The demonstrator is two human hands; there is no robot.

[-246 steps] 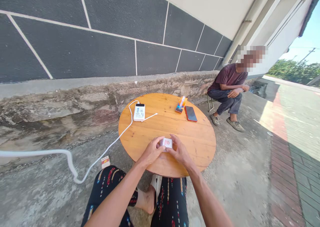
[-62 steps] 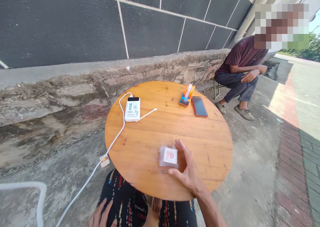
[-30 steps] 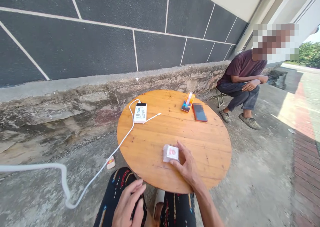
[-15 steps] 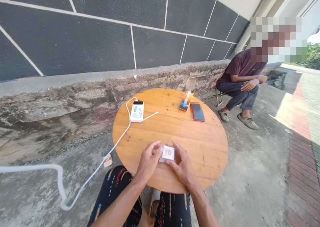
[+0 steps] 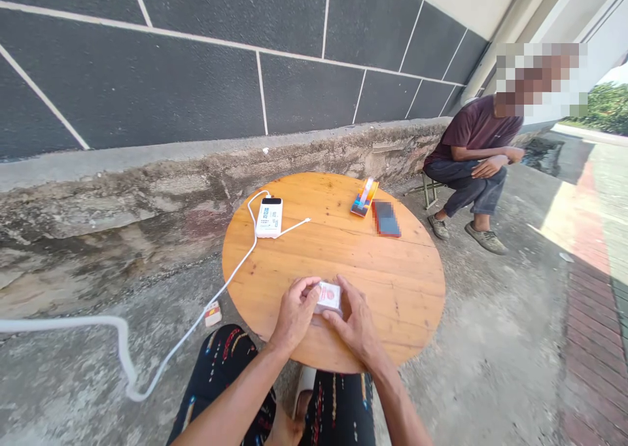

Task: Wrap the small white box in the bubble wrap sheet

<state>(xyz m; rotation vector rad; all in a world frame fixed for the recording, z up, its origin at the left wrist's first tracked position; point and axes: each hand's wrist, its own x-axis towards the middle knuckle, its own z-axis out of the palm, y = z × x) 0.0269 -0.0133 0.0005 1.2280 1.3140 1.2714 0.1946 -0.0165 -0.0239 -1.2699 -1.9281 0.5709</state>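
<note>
On the near part of the round wooden table [image 5: 392, 302] is a small white box [image 5: 330, 293] with red print on its top; its sides look clear or pale. My left hand [image 5: 297, 312] grips the box's left side, thumb lying against its edge and fingers bent behind. Curved around the right side is my right hand [image 5: 357, 318], its thumb at the near edge and its fingers by the far right corner. Part of the box is hidden by the fingers, so its exact kind is unclear.
A white power bank [image 5: 269, 220] with cables lies at the table's far left. An orange-and-blue tape dispenser [image 5: 364, 199] and a phone [image 5: 387, 220] lie far right. Beyond sits a person [image 5: 473, 145] on a folding stool. A small packet [image 5: 213, 314] is on the ground.
The white box has shifted slightly and tilted a little between my hands. Both hands keep nearly the same place and grip. The view has moved very slightly.
</note>
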